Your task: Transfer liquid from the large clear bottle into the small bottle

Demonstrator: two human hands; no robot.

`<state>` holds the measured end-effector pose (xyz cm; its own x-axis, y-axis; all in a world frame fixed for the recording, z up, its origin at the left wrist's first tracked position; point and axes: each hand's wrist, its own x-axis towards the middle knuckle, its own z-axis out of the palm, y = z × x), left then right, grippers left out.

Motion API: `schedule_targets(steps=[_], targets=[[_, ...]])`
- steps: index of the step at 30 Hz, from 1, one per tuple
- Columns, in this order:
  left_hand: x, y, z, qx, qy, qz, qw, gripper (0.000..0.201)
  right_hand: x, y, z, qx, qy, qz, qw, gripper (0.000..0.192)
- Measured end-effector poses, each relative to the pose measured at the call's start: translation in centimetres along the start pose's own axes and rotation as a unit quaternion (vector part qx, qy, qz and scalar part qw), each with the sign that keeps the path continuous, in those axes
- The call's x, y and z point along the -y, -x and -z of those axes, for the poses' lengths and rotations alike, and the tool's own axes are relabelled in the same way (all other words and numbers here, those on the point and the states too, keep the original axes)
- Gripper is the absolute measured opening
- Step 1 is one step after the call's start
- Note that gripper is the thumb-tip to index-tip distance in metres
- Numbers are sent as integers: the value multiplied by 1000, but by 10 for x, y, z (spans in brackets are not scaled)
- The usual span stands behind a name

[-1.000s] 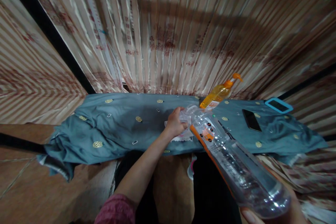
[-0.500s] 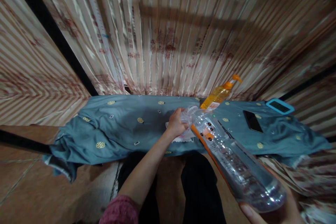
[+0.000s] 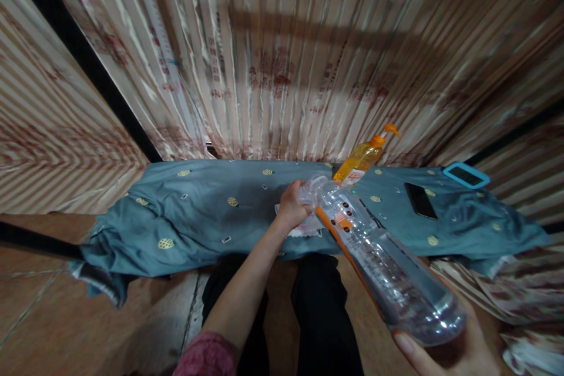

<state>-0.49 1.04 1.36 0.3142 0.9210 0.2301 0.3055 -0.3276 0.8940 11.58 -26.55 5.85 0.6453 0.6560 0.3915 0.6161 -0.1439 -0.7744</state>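
Observation:
A large clear plastic bottle (image 3: 388,264) with an orange-edged label lies tilted across the view, its base toward me. My right hand (image 3: 458,346) is closed around the base, thumb on the near side. At the bottle's far, narrow end, my left hand (image 3: 294,205) grips a clear plastic piece (image 3: 314,189); I cannot tell whether it is the bottle's neck or a separate part. A pump bottle (image 3: 359,161) of orange liquid stands just behind that end. Under my left hand lies a white scalloped cloth or paper (image 3: 308,228), partly hidden.
A grey-green cloth (image 3: 198,217) with yellow prints covers the narrow bench. On its right side lie a black phone (image 3: 420,201) and a blue-framed device (image 3: 466,175). A striped curtain (image 3: 273,70) hangs behind, with dark poles at both sides. My knees (image 3: 324,305) are below the front edge.
The large bottle's base and my right hand have shifted slightly left and up in view. My right knee has moved left. Both hands keep their hold.

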Motion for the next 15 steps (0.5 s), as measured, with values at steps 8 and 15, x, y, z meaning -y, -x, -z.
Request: schedule_targets(steps=[8,15], targets=[[1,2,-1,-14,-7,-3,1000,40,3,0,0,-2,-12,-10,1000,78],[6,0,-4,-15,-4,-6,1000,40,5,1,0,-3,3,-28,1000,80]])
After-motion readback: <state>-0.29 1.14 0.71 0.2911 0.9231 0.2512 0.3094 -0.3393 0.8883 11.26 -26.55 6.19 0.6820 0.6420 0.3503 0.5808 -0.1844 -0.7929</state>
